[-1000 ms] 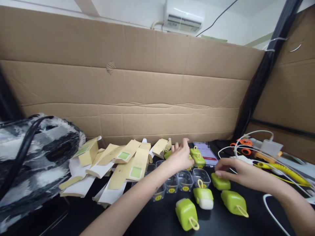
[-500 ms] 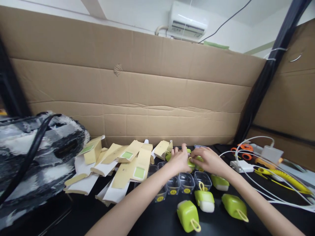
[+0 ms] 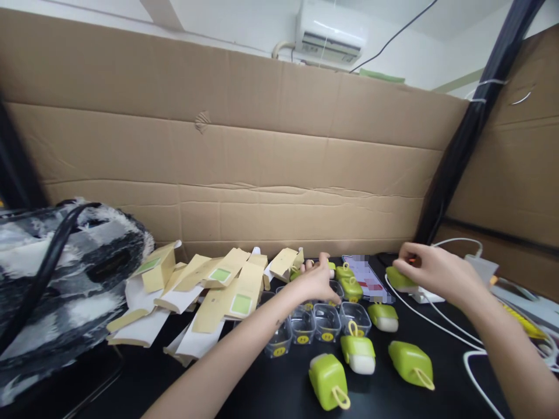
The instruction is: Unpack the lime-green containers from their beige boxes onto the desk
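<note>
While the right hand (image 3: 437,270) pinched a green case (image 3: 399,279) beside the phone (image 3: 367,278), the left hand (image 3: 317,282) rested loosely curled among clear tubs (image 3: 327,323) — sorting underway, a careful set-down needed next.

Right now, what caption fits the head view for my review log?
Right hand holds a green case near white cables; left hand rests over clear tubs beside folded cartons.

Six green cases (image 3: 410,363), four clear tubs (image 3: 327,321), two hands (image 3: 315,282)
</note>
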### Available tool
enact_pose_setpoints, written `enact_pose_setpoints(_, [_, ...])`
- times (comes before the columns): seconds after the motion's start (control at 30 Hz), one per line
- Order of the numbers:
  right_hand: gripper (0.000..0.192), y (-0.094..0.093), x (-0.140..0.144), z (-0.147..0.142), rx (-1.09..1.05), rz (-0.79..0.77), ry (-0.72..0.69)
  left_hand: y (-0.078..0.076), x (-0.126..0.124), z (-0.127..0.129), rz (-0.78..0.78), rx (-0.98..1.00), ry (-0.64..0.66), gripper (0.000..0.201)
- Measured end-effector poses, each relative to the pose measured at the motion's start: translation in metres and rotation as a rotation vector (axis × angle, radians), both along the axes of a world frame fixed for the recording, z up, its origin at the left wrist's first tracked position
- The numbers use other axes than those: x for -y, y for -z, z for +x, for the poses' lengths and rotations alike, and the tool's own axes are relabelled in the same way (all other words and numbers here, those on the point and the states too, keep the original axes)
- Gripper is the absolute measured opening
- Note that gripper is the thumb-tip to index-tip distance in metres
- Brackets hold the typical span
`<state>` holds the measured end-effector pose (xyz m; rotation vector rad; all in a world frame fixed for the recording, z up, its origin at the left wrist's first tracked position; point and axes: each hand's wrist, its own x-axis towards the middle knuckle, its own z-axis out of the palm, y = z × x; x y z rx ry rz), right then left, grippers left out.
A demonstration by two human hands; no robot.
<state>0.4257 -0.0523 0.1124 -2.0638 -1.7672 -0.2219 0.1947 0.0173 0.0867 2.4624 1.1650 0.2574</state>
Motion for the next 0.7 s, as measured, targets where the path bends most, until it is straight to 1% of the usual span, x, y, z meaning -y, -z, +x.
enact_pose_setpoints(0.03, [0.02, 0.004, -0.001, 0.005, 0.018, -0.089, -0.001, -0.002, 0.001, 0.001, 0.007, 0.005, 0.005, 0.08])
enact_pose_setpoints(0.13, [0.028, 0.02, -0.005, 0.016, 0.012, -0.401, -0.079, -0.004, 0.002, 0.009, 0.034, 0.011, 0.016, 0.081])
enact_pose_setpoints(0.2, [0.026, 0.029, -0.007, 0.02, -0.007, -0.536, -0.112, -0.001, 0.001, 0.017, 0.054, 0.008, 0.026, 0.074])
enact_pose_setpoints(0.23, [0.022, 0.032, -0.007, 0.022, -0.012, -0.565, -0.122, 0.001, 0.0, 0.021, 0.064, 0.006, 0.032, 0.071])
enact_pose_setpoints(0.3, [0.016, 0.032, -0.006, 0.022, -0.009, -0.558, -0.147, 0.006, -0.003, 0.028, 0.078, 0.0, 0.042, 0.067])
enact_pose_setpoints(0.37, [0.015, 0.031, -0.007, 0.017, 0.006, -0.507, -0.176, 0.01, -0.006, 0.034, 0.083, -0.009, 0.044, 0.064])
enact_pose_setpoints(0.47, [0.021, 0.031, -0.012, -0.003, 0.046, -0.396, -0.219, 0.014, -0.009, 0.038, 0.085, -0.017, 0.052, 0.058])
enact_pose_setpoints(0.57, [0.024, 0.035, -0.02, -0.029, 0.101, -0.294, -0.262, 0.015, -0.01, 0.038, 0.096, -0.013, 0.06, 0.052])
enact_pose_setpoints(0.7, [0.019, 0.041, -0.027, -0.05, 0.15, -0.189, -0.32, 0.016, -0.008, 0.038, 0.107, 0.001, 0.042, 0.051])
